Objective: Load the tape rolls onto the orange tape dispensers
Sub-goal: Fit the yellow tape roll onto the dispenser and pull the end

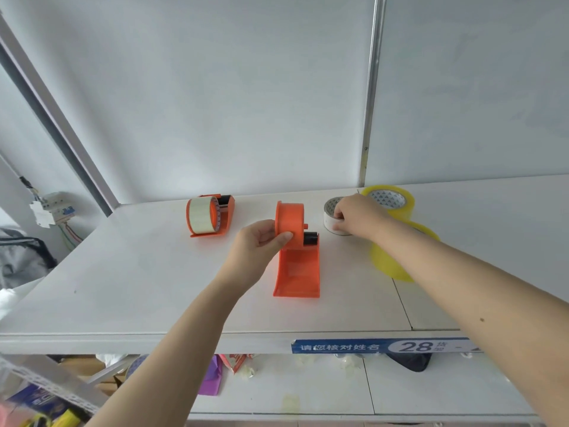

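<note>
Pinching the white tape roll [334, 218] at 1 o'clock, my right hand [358, 215] reaches out palm down, fingers curled over its rim. My left hand [261, 246] grips the round hub of the empty orange dispenser [297, 251] at center, thumb pressed on its face. My right arm hides most of 1 yellow roll [388, 263]; another [392, 200] sits behind. At 11 o'clock stands the loaded dispenser [209, 215].

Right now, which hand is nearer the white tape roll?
The right hand: its fingers grip the white tape roll. The left hand is off to the roll's left, holding the empty dispenser.
</note>
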